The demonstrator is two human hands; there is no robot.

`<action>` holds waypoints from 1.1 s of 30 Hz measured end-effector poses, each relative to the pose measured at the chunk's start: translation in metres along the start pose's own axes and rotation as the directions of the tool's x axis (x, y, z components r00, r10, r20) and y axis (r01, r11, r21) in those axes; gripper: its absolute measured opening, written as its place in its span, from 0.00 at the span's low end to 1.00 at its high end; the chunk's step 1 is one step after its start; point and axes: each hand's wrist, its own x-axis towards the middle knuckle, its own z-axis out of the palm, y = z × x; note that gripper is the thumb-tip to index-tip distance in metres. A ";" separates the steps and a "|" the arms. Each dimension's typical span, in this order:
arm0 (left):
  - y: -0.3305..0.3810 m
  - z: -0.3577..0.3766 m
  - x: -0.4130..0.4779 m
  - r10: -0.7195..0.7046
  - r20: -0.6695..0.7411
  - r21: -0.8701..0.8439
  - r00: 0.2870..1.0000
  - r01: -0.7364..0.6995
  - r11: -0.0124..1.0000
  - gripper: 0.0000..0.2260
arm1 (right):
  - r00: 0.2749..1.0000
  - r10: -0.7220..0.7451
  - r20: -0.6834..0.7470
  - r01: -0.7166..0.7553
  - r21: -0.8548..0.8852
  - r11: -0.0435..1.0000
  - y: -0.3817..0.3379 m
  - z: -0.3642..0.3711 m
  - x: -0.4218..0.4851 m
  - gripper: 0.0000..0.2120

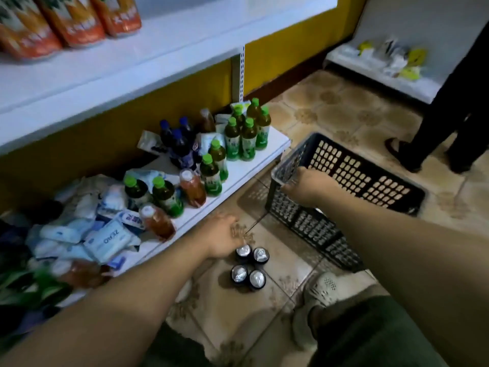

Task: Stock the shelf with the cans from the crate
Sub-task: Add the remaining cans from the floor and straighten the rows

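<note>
Several dark cans [250, 266] with silver tops stand together on the tiled floor, just in front of the low white shelf [246, 165]. My left hand [225, 235] hovers right above the rear cans, blurred, its fingers pointing down; whether it grips one is unclear. My right hand [304, 185] grips the near rim of the black plastic crate [352, 176], which is tipped up on its side so its perforated bottom shows. No cans are visible inside the crate.
The low shelf holds green-capped tea bottles [243, 136], orange drink bottles [191, 188], dark blue bottles [176, 140] and a heap of white packets [105, 234]. Orange bags [66, 19] fill the upper shelf. Another person's legs [444, 123] stand at right. My shoe [322, 290] is beside the cans.
</note>
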 end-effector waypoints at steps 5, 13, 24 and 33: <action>-0.027 0.044 0.055 -0.080 0.099 -0.017 0.992 0.082 0.996 0.33 | 0.988 -0.017 0.154 0.014 0.018 1.000 0.009 0.077 0.041 0.35; -0.063 0.113 0.138 -0.111 0.254 -0.006 0.961 0.117 0.993 0.32 | 0.915 -0.022 0.402 0.002 0.051 0.999 0.007 0.221 0.098 0.35; -0.092 0.186 0.202 -0.145 0.360 -0.117 0.922 0.198 0.973 0.29 | 0.811 -0.058 0.582 -0.002 0.101 0.995 -0.010 0.340 0.140 0.39; -0.076 0.163 0.189 -0.107 0.340 -0.178 0.934 0.175 0.968 0.32 | 0.932 -0.023 0.362 -0.061 0.218 0.974 0.002 0.291 0.111 0.32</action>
